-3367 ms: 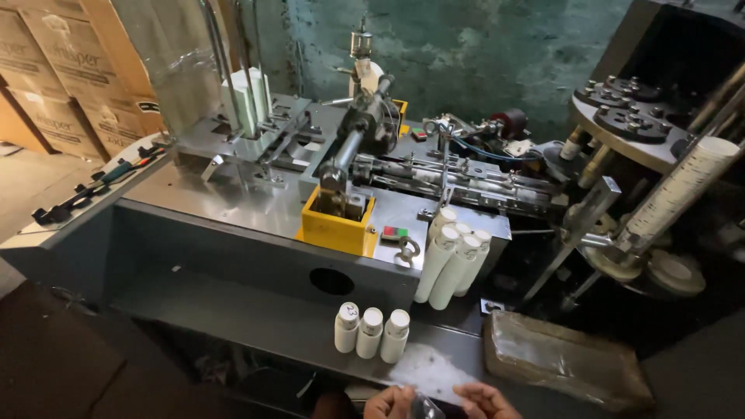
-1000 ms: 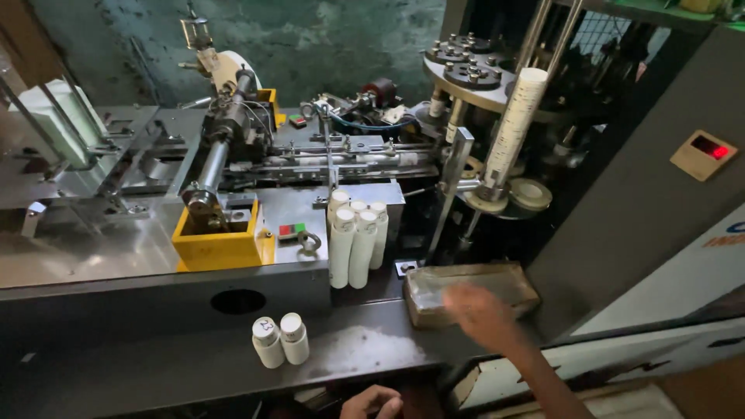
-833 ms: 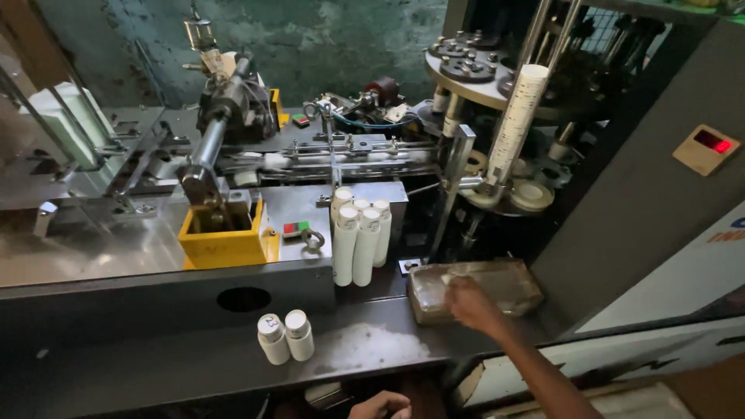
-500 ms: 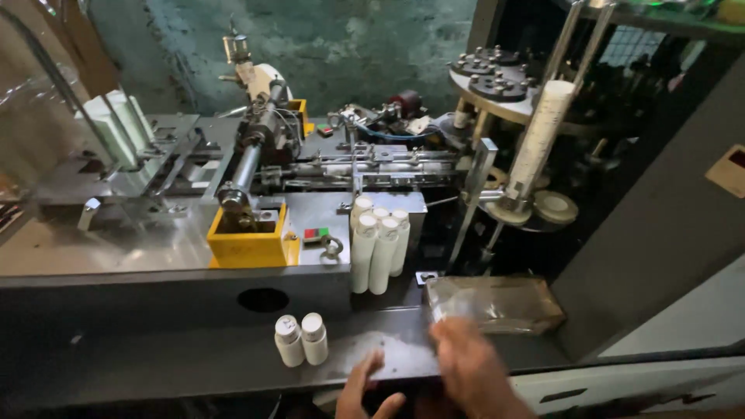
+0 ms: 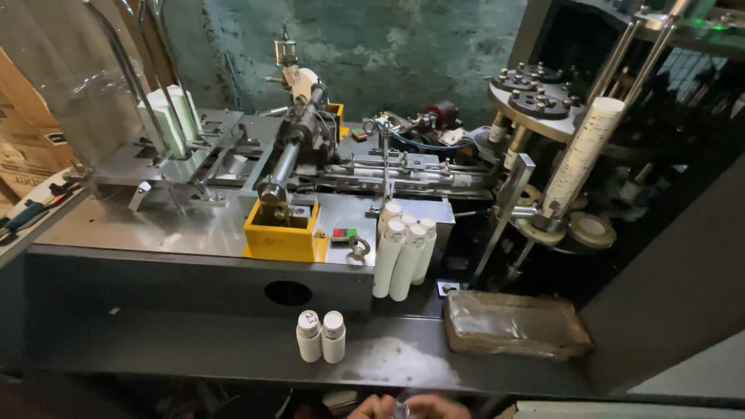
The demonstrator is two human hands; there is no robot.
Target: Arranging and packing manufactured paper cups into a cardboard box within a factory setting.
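Only the fingertips of my left hand (image 5: 374,406) and my right hand (image 5: 439,405) show at the bottom edge, close together below the dark metal ledge (image 5: 194,353). A small shiny thing sits between them, too cut off to tell what it is or whether it is held. Nearest on the ledge are two short stacks of white paper cups (image 5: 320,335), standing upside down. A plastic-wrapped brown packet (image 5: 516,324) lies to the right of the hands.
A paper-cup forming machine fills the view, with a yellow block (image 5: 283,233), several long cup stacks leaning at its front (image 5: 403,252), a tall slanted cup stack (image 5: 582,155) and a round turret (image 5: 535,93). Cardboard boxes (image 5: 23,147) stand at the left.
My right hand left the wrapped packet and drew back to the bottom edge beside my left hand. The view swung left. Three short cup stacks stood on the ledge at first, now two.
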